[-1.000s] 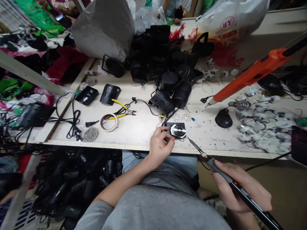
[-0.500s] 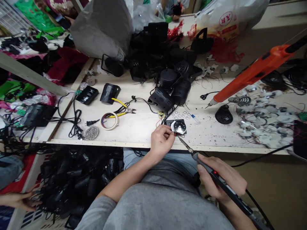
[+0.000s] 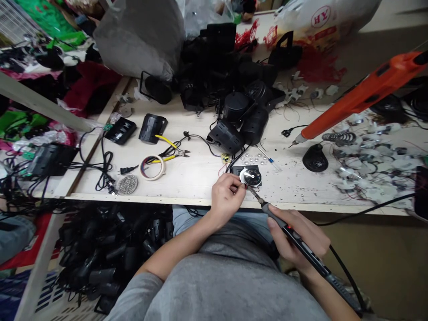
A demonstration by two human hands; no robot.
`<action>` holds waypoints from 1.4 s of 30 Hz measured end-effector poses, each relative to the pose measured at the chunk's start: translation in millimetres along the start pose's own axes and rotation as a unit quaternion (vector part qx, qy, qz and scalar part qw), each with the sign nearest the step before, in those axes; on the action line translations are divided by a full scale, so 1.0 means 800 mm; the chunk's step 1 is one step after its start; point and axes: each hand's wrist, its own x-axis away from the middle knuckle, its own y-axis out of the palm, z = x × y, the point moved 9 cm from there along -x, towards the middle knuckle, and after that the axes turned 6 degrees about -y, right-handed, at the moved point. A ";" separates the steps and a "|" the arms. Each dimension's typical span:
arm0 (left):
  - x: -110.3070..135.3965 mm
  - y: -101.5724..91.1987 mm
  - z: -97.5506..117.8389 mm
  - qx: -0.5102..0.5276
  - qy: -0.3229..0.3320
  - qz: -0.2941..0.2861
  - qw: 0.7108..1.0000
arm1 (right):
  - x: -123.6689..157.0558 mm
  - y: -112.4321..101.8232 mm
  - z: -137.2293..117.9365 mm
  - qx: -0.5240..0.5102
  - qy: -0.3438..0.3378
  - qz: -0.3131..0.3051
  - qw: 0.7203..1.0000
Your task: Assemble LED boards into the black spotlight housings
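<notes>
My right hand [image 3: 299,236] is wrapped round a soldering iron [image 3: 307,252] with a small red light on its grip. Its metal tip reaches the near edge of a shiny round disc with a black face [image 3: 253,176]. The disc lies on a dark flat block [image 3: 237,170] near the bench's front edge. At the disc's left side, my left hand [image 3: 228,194] is closed in a pinch, with a bit of thin red wire showing at the fingertips. The exact contact is too small to make out.
An orange electric screwdriver [image 3: 361,98] hangs at right, above a black cone-shaped part [image 3: 314,157]. Yellow-handled cutters [image 3: 169,149], a tape roll [image 3: 153,168] and a dish of small metal bits [image 3: 127,184] lie left. Black lamp housings [image 3: 227,136] pile up behind; white wired parts [image 3: 364,156] spread right.
My right hand and the soldering iron have moved left and slightly up, bringing the tip closer to the disc's edge and my left fingertips. A neighbouring person's hand at lower left has left the view.
</notes>
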 end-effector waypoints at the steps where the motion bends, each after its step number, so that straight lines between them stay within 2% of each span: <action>1: 0.000 0.000 0.000 0.001 0.002 -0.001 1.000 | 0.000 0.000 0.000 -0.002 -0.001 0.001 1.000; 10: 0.002 0.000 0.000 0.005 0.006 -0.003 1.000 | 0.002 0.001 -0.001 0.027 0.000 0.003 1.000; 42: 0.002 0.001 -0.002 0.006 0.001 -0.007 1.000 | 0.007 0.009 0.002 0.018 -0.013 -0.007 1.000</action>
